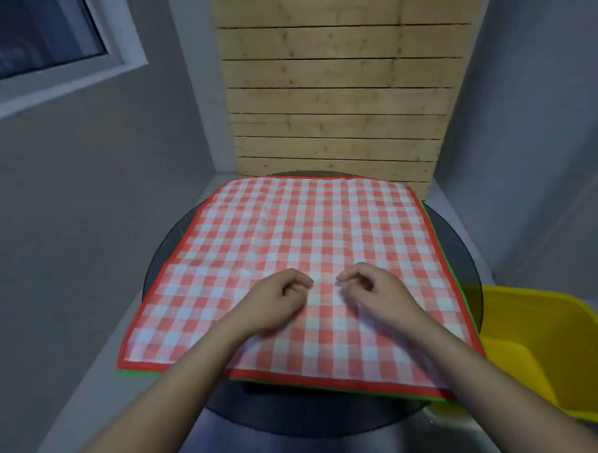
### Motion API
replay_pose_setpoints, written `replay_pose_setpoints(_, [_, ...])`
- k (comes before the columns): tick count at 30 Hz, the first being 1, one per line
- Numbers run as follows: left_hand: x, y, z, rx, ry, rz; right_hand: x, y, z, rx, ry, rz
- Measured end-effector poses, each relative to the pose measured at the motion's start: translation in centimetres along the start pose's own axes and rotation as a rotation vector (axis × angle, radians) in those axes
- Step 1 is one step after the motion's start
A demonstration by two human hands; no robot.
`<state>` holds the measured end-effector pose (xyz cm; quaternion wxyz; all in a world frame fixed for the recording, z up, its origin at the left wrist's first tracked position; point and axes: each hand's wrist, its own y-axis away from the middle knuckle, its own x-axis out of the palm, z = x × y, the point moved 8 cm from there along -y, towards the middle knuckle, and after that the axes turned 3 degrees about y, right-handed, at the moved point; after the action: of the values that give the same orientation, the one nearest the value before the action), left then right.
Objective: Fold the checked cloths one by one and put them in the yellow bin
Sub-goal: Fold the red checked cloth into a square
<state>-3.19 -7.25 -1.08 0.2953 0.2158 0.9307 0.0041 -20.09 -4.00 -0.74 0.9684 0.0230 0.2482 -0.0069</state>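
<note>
Red-and-white checked cloth [290, 232]: woven fabric with a matt, finely textured face, faint fold creases, and a plain red bound hem. A green edge [437, 239] of a second cloth lying beneath it shows along the right and near sides; its weave cannot be told. Round dark table top [461, 254]: smooth, glossy, glass-like surface with soft reflections. Yellow bin [543, 326]: moulded plastic, smooth walls with a slight sheen. Pale wooden slat panel [337, 91]: unpainted planks, matt, with visible knots and grain. Grey walls [68, 216]: flat, matt painted finish. White window frame [126, 58]: smooth, faintly glossy; material uncertain.
</note>
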Motion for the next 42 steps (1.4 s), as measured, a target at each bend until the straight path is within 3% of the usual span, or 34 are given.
replay_pose_setpoints(3, [0.9, 2.0, 0.1, 0.071, -0.133, 0.147, 0.9, 1.8, 0.7, -0.122, 0.212, 0.110])
replay_pose_setpoints(6, [1.6, 3.8, 0.8, 0.074, -0.097, 0.260, 2.2, 3.6, 0.3, -0.222, 0.440, 0.242])
replay_pose_setpoints(10, [2.1, 5.4, 1.5, 0.083, -0.077, 0.282, 2.8, 5.8, -0.6, -0.212, 0.468, 0.303])
replay_pose_setpoints(16, [3.3, 6.8, 1.6, 0.183, -0.159, 0.244, 3.2, 7.3, -1.2, -0.300, 0.507, 0.246])
replay_pose_setpoints(35, [3.1, 7.5, 1.2, 0.214, -0.124, 0.198, 2.5, 8.6, -0.7, -0.304, 0.376, 0.090])
replay_pose_setpoints(42, [3.1, 7.4, 1.4, 0.202, -0.114, 0.148, 2.3, 8.4, -0.6, -0.253, 0.380, 0.130])
